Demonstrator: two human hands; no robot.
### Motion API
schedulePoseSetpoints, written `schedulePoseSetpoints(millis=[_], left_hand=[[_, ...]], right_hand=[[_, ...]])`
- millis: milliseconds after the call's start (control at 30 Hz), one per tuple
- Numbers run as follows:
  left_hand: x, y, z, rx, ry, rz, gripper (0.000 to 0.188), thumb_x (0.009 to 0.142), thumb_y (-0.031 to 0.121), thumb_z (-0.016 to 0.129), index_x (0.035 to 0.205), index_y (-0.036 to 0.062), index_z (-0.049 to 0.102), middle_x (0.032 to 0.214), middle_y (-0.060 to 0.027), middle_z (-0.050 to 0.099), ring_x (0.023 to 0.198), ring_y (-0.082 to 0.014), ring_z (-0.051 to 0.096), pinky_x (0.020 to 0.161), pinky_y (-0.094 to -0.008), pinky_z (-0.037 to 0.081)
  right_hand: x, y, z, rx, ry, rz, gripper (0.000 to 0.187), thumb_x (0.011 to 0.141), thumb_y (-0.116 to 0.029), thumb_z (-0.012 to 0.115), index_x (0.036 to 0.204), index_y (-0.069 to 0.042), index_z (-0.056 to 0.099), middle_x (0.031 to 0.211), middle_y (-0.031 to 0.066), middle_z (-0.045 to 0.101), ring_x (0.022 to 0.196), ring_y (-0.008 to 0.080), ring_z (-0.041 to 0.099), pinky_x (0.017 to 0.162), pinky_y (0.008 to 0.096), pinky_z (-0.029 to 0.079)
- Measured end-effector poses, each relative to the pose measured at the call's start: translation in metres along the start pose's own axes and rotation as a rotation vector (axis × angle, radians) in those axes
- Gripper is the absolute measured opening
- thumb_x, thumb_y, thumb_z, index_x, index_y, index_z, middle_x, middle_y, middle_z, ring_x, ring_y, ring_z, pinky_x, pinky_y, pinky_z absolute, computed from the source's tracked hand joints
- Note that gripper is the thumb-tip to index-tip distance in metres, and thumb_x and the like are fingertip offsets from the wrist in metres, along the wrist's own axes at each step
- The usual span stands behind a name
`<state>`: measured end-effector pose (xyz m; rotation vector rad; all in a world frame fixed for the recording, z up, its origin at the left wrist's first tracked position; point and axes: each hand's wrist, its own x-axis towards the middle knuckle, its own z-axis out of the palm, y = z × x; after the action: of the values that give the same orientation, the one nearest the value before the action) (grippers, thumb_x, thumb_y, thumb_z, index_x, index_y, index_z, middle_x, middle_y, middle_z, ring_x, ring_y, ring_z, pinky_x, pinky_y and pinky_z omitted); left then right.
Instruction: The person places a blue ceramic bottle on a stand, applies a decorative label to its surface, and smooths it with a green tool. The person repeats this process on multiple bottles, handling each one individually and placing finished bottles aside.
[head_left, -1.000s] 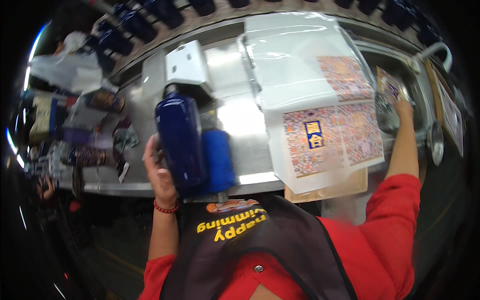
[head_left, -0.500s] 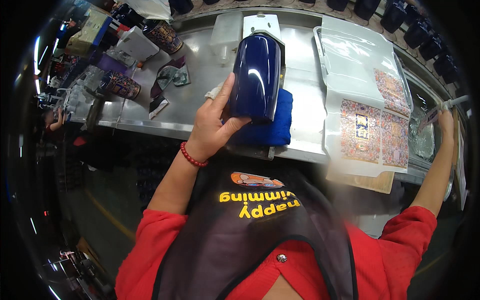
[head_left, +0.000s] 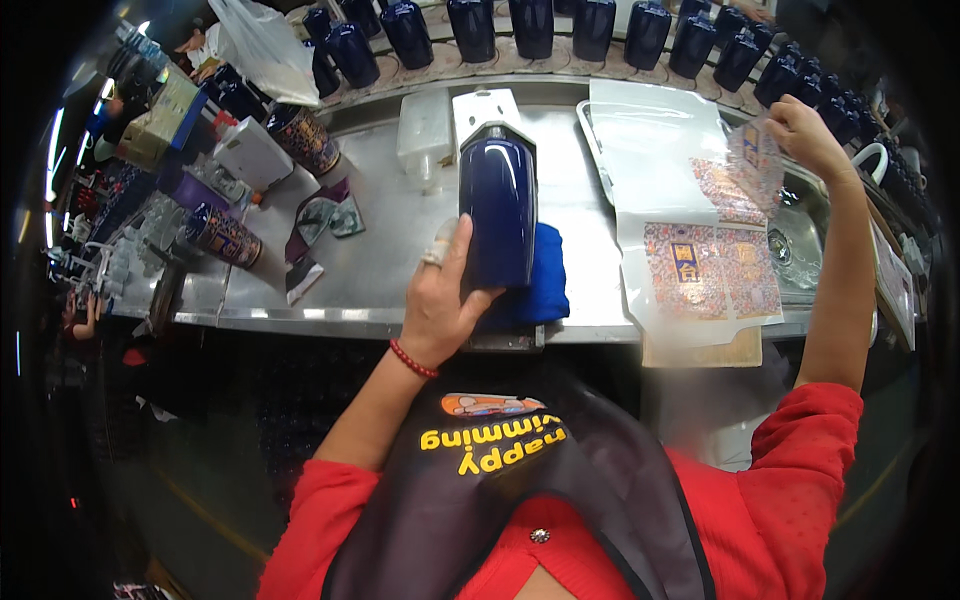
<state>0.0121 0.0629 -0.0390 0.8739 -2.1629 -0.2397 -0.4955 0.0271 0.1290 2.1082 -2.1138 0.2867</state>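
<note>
My left hand (head_left: 437, 308) is closed on a glossy dark blue bottle (head_left: 497, 212), its thumb and a taped finger along the lower left side. Below the bottle's lower end lies a folded blue towel (head_left: 549, 272). Out at the right, my raised right hand (head_left: 808, 138) pinches the corner of a thin, patterned decal (head_left: 755, 165), which hangs over the edge of the sink. Beside it lie milky plastic sheets (head_left: 655, 125) and a printed decal sheet (head_left: 684, 268) with colourful flower-like patterns.
A metal sink (head_left: 797, 245) sits at the right. Several dark blue bottles (head_left: 533, 25) line the back ledge. At the left are patterned bottles (head_left: 223, 233), a cloth scrap (head_left: 325, 217) and a white box (head_left: 252, 152). A clear plastic container (head_left: 425, 128) stands behind the held bottle.
My right hand has risen from the sink, lifting the decal up and to the left. My left hand still holds the bottle. The whole view has shifted, showing more bottles at the back.
</note>
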Motion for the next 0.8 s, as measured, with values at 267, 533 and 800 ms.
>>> schedulePoseSetpoints(millis=[267, 533, 800], left_hand=[[-0.004, -0.009, -0.007, 0.000, -0.023, -0.014, 0.090, 0.088, 0.047, 0.072, 0.152, -0.0038, 0.034, 0.136, -0.0247, 0.053, 0.120, -0.0382, 0.050, 0.108, -0.0473, 0.034], [0.102, 0.000, -0.063, -0.139, 0.031, 0.151, 0.085, 0.083, 0.046, 0.075, 0.147, 0.0000, 0.041, 0.137, -0.0250, 0.049, 0.127, -0.0413, 0.044, 0.111, -0.0476, 0.029], [0.142, 0.021, -0.078, -0.394, -0.173, 0.201, 0.035, 0.079, 0.034, 0.074, 0.097, 0.0055, 0.065, 0.114, -0.0223, 0.061, 0.116, -0.0386, 0.049, 0.107, -0.0450, 0.031]], right_hand=[[0.010, -0.152, -0.039, 0.103, 0.008, -0.339, 0.020, 0.095, -0.013, 0.064, 0.082, 0.003, 0.062, 0.093, 0.0106, 0.055, 0.085, 0.0252, 0.056, 0.080, 0.0388, 0.047], [0.014, -0.231, -0.049, 0.255, 0.098, -0.786, 0.019, 0.090, -0.007, 0.070, 0.078, -0.002, 0.057, 0.100, 0.0129, 0.058, 0.085, 0.0270, 0.059, 0.071, 0.0397, 0.047], [0.005, -0.254, -0.048, 0.401, 0.095, -0.880, 0.012, 0.082, 0.000, 0.071, 0.082, 0.000, 0.059, 0.102, 0.0136, 0.058, 0.083, 0.0298, 0.059, 0.069, 0.0400, 0.048]])
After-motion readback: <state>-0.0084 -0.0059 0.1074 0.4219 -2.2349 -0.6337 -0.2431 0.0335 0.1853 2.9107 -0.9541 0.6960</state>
